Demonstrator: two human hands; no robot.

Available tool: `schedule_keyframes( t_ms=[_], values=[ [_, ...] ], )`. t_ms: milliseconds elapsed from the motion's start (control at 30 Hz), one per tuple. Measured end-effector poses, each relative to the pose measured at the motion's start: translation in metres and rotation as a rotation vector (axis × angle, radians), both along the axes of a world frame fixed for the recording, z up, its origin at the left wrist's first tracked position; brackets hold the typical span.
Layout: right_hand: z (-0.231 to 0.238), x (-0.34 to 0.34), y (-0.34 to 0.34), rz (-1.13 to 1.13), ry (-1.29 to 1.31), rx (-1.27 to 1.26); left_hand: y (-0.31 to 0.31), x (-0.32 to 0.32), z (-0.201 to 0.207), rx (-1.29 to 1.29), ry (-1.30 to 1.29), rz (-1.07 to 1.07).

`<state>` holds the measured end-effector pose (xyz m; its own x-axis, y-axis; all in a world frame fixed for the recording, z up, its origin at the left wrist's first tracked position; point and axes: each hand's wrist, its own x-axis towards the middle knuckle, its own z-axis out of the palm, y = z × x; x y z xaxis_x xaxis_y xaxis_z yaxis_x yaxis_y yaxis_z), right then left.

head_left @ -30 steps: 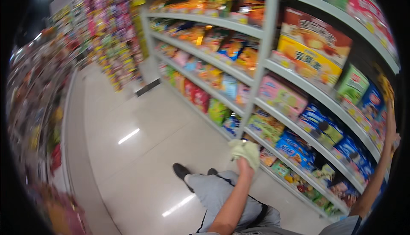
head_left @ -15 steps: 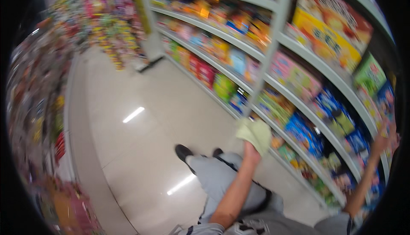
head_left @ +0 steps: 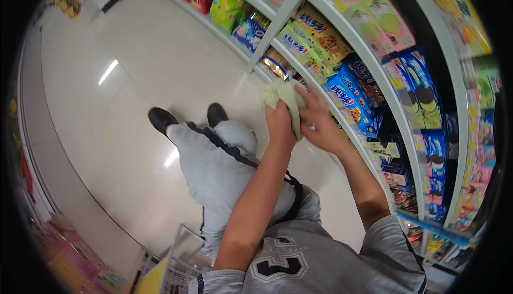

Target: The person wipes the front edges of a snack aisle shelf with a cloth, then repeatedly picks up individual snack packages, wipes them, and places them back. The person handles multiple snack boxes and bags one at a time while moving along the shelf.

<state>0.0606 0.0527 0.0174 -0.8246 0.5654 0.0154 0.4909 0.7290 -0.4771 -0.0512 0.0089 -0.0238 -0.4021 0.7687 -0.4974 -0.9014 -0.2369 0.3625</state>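
Note:
A pale yellow-green cloth (head_left: 278, 92) is bunched in my left hand (head_left: 280, 119), which is closed round it and partly covered by its folds. One end of the cloth hangs down along the wrist side. My right hand (head_left: 320, 123) is just to the right, fingers apart, close against the cloth's edge; whether the fingertips touch it I cannot tell. Both hands are in front of the lower shelves, near blue cookie packets (head_left: 346, 95) and yellow and green snack packets (head_left: 315, 37).
Curving grey shelves (head_left: 368, 43) of boxed and bagged snacks run along my right. Red and green snack bags (head_left: 224, 6) fill the bottom shelf farther off. A pale tiled floor (head_left: 107, 128) lies to the left, with a wire basket or cart (head_left: 179, 262) low beside me and a low ledge (head_left: 59, 160) along the left.
My right hand has left the shelf at the far right and come in beside the cloth. My left hand still holds the cloth, now nearer the right hand. The view has tilted further down.

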Motion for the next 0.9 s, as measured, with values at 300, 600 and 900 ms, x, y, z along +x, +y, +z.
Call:
schedule_keyframes(
  t_ms=[300,600,900],
  values=[
    [-0.036,0.018,0.196,-0.593,-0.2,0.608,0.05,-0.003,-0.002,-0.299,-0.028,0.132],
    [-0.051,0.03,0.245,-0.582,-0.268,0.207,0.053,0.014,0.004,-0.237,-0.006,0.0],
    [-0.031,0.031,0.173,-0.691,-0.142,0.455,0.051,0.019,0.005,-0.128,0.089,-0.115]
  ],
)
